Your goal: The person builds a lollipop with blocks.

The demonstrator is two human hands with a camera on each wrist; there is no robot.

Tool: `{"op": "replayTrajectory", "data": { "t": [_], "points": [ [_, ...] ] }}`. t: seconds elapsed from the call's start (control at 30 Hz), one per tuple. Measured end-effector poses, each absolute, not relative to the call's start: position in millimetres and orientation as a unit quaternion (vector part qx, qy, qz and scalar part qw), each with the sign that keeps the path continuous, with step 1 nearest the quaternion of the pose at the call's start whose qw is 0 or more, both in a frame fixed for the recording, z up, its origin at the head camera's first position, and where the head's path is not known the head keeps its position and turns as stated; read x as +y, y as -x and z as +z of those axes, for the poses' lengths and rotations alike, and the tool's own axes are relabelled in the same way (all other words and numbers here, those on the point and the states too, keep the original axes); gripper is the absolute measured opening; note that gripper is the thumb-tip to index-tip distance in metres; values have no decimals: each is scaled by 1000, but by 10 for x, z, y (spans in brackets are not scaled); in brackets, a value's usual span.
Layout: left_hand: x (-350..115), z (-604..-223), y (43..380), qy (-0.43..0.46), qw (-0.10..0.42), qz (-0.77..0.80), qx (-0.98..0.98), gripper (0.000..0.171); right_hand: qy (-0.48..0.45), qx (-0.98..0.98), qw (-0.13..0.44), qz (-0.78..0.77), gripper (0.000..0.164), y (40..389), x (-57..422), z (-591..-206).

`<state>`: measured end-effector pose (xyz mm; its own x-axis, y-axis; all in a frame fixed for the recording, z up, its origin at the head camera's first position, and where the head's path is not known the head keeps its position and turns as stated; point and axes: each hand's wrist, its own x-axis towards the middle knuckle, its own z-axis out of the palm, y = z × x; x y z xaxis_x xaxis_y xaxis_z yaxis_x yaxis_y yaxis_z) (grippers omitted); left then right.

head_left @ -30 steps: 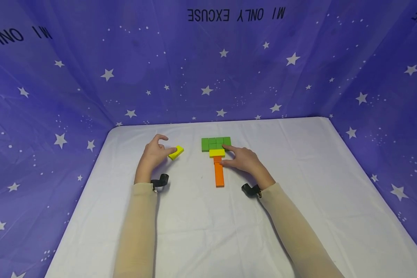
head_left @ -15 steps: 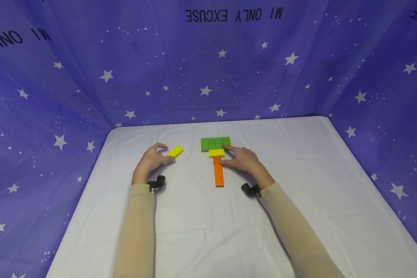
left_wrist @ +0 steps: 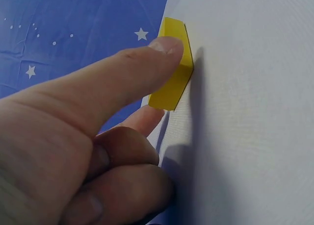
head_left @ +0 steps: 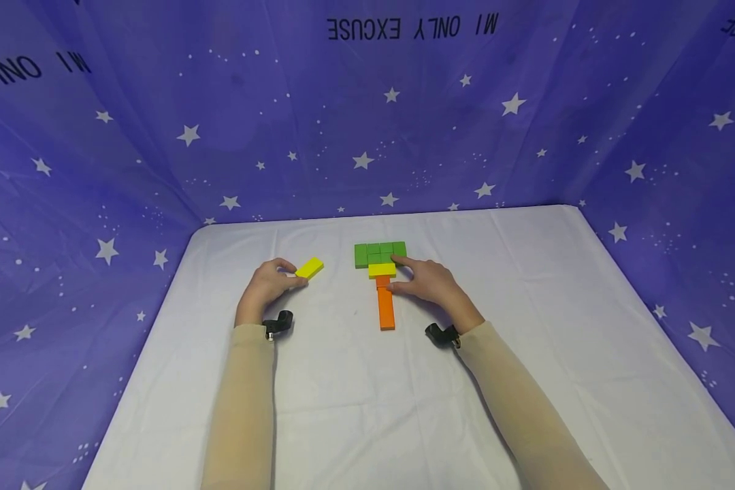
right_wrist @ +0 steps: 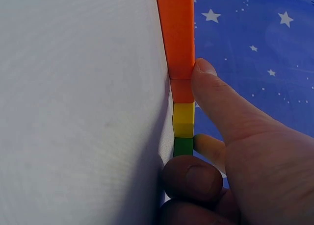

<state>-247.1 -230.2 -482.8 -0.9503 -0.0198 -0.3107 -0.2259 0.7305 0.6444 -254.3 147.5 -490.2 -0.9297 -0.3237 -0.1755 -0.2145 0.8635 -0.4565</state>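
In the head view my left hand (head_left: 268, 280) holds a loose yellow block (head_left: 310, 267) between thumb and index finger, at the left of the table. The left wrist view shows the thumb against the side of this yellow block (left_wrist: 174, 87); part of the index finger is hidden. Right of it, a flat row runs toward me: several green blocks (head_left: 361, 256), a yellow block (head_left: 382, 271), a small orange block (head_left: 382, 280) and a long orange block (head_left: 386, 312). My right hand (head_left: 431, 280) rests its index finger on the green blocks and its thumb by the orange blocks' junction.
A white cloth (head_left: 343, 408) covers the table. Purple star-patterned curtains (head_left: 367, 122) stand behind it and on both sides. A black wrist camera (head_left: 278, 322) sits on the left wrist, and another black camera (head_left: 442, 335) on the right.
My left thumb has come off the top of the loose yellow block and down to its near side, and the index finger has closed in on the block. The right hand stays in place.
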Motion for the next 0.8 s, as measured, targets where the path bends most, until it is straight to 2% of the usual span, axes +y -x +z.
{"op": "replayTrajectory", "data": {
  "t": [0.27,0.6,0.8],
  "points": [
    [-2318,-4857,2467,65,116,383,914,54,140,958,124,-218,85,2548,1476,-4910],
    [-2264,-4867,2504,59,35,438,896,45,143,957,123,-219,84,2536,1473,-4891],
    [-2199,-4865,2518,51,9,470,881,43,138,957,123,-223,84,2522,1470,-4883]
  ]
}}
